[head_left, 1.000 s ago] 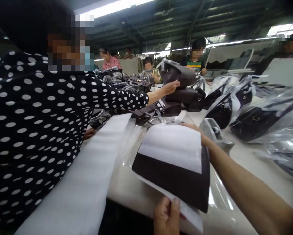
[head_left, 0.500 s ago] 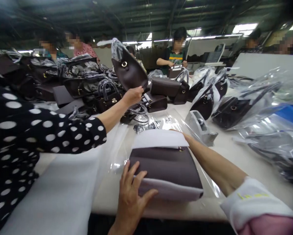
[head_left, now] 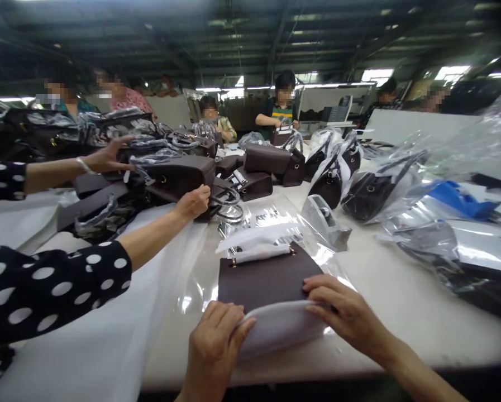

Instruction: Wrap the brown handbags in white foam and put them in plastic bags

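A co-worker in a black sleeve with white dots point(head_left: 53, 279) reaches in from the left. One of the co-worker's hands point(head_left: 108, 155) is spread open over a heap of bags in clear wrap point(head_left: 61, 131). The co-worker's other hand point(head_left: 191, 202) is on a dark brown handbag point(head_left: 179, 177), at 10 o'clock from the flat bag. A wide white foam sheet point(head_left: 91, 324) lies under the co-worker's arm.

In front of the person, near the edge of the white worktop point(head_left: 401, 301), a flat dark brown bag point(head_left: 262, 282) lies on clear plastic point(head_left: 195, 290). A white foam sheet point(head_left: 279, 326) curls over the near side of the bag, and a white strip point(head_left: 254, 252) shows along its far side, by two small gold clips point(head_left: 292, 251).

The person's left hand point(head_left: 214, 346) is at 7 o'clock from the bag. Its fingers are curled, and it grips the left end of the foam. The person's right hand point(head_left: 346, 307) is at 4 o'clock. Its fingers point(head_left: 321, 285) lie close together and press down on the foam and the bag's corner.

A grey tape dispenser point(head_left: 325, 223) sits at 1 o'clock. Dark handbags in clear plastic bags point(head_left: 373, 192) lie at 2 o'clock, and something blue in plastic point(head_left: 459, 201) lies at 3 o'clock.
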{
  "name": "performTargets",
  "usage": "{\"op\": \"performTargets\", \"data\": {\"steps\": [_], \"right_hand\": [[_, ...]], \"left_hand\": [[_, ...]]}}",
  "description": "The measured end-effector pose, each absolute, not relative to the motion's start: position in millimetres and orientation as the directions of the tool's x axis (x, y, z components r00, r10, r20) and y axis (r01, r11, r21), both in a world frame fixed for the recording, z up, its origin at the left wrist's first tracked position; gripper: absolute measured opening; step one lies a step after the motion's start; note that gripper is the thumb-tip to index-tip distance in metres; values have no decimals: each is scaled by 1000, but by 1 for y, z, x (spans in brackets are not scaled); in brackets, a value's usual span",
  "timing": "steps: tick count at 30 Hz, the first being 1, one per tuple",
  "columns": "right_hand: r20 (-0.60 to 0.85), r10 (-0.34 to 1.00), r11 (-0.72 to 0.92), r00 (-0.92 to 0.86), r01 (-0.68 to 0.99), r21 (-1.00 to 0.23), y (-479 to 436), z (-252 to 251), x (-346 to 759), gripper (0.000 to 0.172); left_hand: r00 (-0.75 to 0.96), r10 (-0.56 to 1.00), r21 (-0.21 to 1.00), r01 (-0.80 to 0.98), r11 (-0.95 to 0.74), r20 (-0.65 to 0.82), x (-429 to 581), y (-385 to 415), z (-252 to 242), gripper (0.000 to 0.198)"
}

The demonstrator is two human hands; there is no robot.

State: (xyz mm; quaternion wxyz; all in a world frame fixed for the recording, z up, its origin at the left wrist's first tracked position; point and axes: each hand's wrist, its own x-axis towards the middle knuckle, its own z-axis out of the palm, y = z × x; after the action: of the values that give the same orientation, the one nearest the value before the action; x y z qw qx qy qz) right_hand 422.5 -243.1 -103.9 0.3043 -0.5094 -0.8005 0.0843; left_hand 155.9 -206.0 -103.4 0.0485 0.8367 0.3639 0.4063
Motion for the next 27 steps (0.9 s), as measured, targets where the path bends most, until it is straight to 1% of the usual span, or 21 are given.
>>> {"op": "performTargets", "data": {"steps": [3,6,9,12,13,16,17,19,21,23,25,27], "right_hand": [[404,868,460,-289,775,-434,-228,-105,422,11],[378,895,409,-234,768,-493,-221,-104,421,10],[337,928,331,-160,769,-547,-218,-106,418,12],[342,936,270,-87,801,-534,-218,-112,415,8],[351,933,260,-75,815,-518,-219,-114,415,11],[378,923,251,-71,856,-451,-221,-119,414,25],[384,920,251,-77,869,-427,-222,-120,414,26],[393,915,250,-87,888,-385,-223,-121,414,26],[403,911,244,-87,902,-357,-224,-122,414,27],[418,904,240,-85,911,-334,-225,-124,415,27],[441,893,249,-94,918,-309,-225,-126,414,27],[467,877,267,-111,922,-282,-225,-127,414,26]], "left_hand": [[363,641,354,603,-715,676,160,-208,-107,8],[328,618,340,609,-716,714,164,-207,-111,7],[312,642,361,621,-696,700,165,-206,-115,6],[301,674,354,669,-654,675,166,-206,-116,4],[305,675,324,699,-638,671,166,-207,-114,4],[320,655,151,816,-558,685,173,-209,-105,22],[321,641,111,835,-539,697,178,-209,-102,21],[347,586,97,799,-593,732,192,-210,-98,15],[418,537,125,693,-710,733,207,-209,-102,20],[487,508,142,608,-781,710,218,-207,-110,18],[497,529,174,595,-785,688,224,-203,-119,17],[465,542,204,597,-776,700,224,-201,-127,19]]}}
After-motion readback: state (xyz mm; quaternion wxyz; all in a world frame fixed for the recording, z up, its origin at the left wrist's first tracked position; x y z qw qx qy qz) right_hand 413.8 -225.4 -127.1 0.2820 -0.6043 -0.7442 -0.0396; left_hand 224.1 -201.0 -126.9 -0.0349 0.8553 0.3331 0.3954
